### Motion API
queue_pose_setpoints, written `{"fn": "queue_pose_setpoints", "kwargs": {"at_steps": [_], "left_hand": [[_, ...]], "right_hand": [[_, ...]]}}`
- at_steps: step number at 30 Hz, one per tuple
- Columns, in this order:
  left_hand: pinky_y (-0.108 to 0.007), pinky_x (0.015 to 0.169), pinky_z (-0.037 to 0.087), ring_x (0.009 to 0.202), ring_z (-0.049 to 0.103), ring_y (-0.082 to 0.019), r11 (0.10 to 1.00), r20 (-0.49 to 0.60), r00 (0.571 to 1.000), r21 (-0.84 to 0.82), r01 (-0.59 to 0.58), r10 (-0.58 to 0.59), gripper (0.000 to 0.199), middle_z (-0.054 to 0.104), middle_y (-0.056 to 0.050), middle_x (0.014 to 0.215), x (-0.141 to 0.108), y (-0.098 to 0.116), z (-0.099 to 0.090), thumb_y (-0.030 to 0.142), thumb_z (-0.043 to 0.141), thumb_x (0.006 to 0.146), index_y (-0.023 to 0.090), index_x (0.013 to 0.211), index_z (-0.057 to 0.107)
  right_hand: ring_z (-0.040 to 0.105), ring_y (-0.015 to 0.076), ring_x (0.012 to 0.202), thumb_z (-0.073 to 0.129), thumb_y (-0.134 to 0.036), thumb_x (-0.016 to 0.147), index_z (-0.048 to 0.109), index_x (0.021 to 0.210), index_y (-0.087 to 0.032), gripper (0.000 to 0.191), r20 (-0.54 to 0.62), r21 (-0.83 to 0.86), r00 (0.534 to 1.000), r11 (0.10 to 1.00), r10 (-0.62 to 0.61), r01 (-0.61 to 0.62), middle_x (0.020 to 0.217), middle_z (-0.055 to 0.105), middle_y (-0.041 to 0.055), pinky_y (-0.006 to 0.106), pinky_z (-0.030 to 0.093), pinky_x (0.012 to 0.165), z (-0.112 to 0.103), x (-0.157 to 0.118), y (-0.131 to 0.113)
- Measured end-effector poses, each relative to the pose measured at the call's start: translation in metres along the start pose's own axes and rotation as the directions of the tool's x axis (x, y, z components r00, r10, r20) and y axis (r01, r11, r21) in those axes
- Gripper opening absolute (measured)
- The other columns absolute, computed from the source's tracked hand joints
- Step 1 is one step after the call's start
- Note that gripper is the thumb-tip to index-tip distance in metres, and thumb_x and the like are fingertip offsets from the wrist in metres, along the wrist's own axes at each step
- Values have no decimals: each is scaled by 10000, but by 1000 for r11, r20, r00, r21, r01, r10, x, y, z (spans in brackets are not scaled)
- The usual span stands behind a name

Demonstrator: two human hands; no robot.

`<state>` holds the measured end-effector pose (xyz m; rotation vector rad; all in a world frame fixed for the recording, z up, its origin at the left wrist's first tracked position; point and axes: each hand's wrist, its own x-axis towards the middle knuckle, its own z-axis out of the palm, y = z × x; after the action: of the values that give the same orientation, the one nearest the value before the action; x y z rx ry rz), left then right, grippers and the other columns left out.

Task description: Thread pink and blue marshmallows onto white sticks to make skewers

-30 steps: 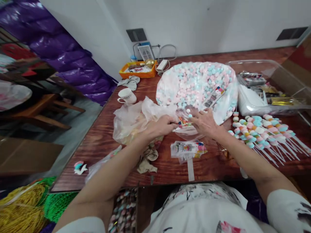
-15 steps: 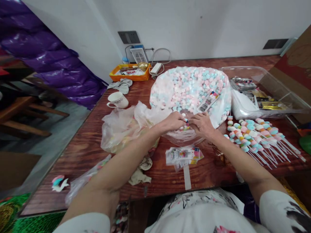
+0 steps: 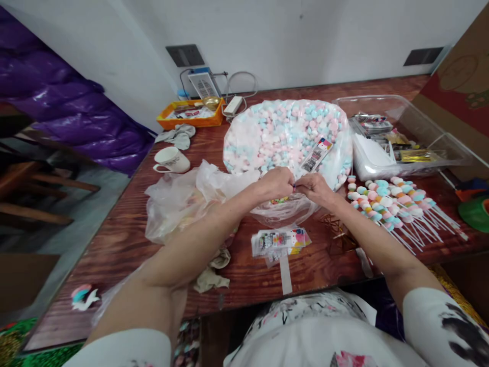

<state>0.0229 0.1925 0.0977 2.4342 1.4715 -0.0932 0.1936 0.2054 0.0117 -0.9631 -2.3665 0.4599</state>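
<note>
My left hand (image 3: 280, 182) and my right hand (image 3: 314, 186) meet at the near edge of a big clear bag of pink, blue and white marshmallows (image 3: 290, 135). Fingers of both are closed on a small dark item between them, too small to name. Under them lies crumpled clear plastic (image 3: 284, 213) with small colourful pieces. A printed packet (image 3: 317, 154) rests on the marshmallow bag. Nearer me, several flat printed packets (image 3: 280, 240) lie in a pile. Marshmallow skewers (image 3: 397, 204) are spread out right of my right hand.
Left of my hands are a crumpled translucent bag (image 3: 191, 196), a white cup (image 3: 172, 160) and an orange tray (image 3: 191, 121). A clear plastic bin (image 3: 416, 171) holds packets at the back right. Cloth scraps (image 3: 214, 275) lie near the front edge.
Both hands have drawn close together, with the fingertips now meeting at the small item. The colourful pieces between them are now mostly covered. The whole view has shifted slightly.
</note>
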Motion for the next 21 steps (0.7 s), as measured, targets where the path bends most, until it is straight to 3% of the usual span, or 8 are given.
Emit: {"fn": "queue_pose_setpoints", "kwargs": {"at_steps": [6, 11, 16, 21], "left_hand": [[-326, 802, 457, 974, 647, -280, 938, -90, 995, 343, 59, -30, 277, 707, -171, 1004, -7, 5, 5, 179, 555, 789, 121, 1015, 706], [-281, 831, 459, 1009, 644, -239, 948, 2, 998, 312, 59, -62, 294, 710, -139, 1018, -3, 2, 7, 199, 603, 786, 152, 1063, 687], [-253, 714, 438, 885, 654, -218, 957, 27, 999, 289, 15, -23, 227, 726, -99, 886, 0, 5, -2, 210, 558, 771, 157, 920, 720], [-239, 594, 363, 663, 585, -152, 984, 8, 995, 151, -98, 98, 191, 694, -41, 699, -8, 9, -4, 163, 524, 721, 146, 724, 714]], "right_hand": [[607, 227, 949, 509, -140, 842, 721, 1025, -220, 291, 111, -356, 968, 919, 224, -172, 979, 729, 87, 342, 337, 802, 4, -4, -4], [563, 258, 1016, 526, -156, 849, 632, 1221, -259, 401, 51, -363, 979, 917, 196, -165, 1094, 689, 102, 376, 336, 816, 2, -13, -21], [583, 243, 999, 583, -245, 851, 655, 1198, -248, 354, 8, -169, 983, 969, 182, -178, 1068, 695, 93, 349, 383, 828, 2, -15, -23], [632, 187, 869, 567, -194, 815, 735, 1030, -192, 274, -54, 272, 981, 948, 189, -167, 946, 737, 54, 276, 427, 786, 19, -15, -7]]}}
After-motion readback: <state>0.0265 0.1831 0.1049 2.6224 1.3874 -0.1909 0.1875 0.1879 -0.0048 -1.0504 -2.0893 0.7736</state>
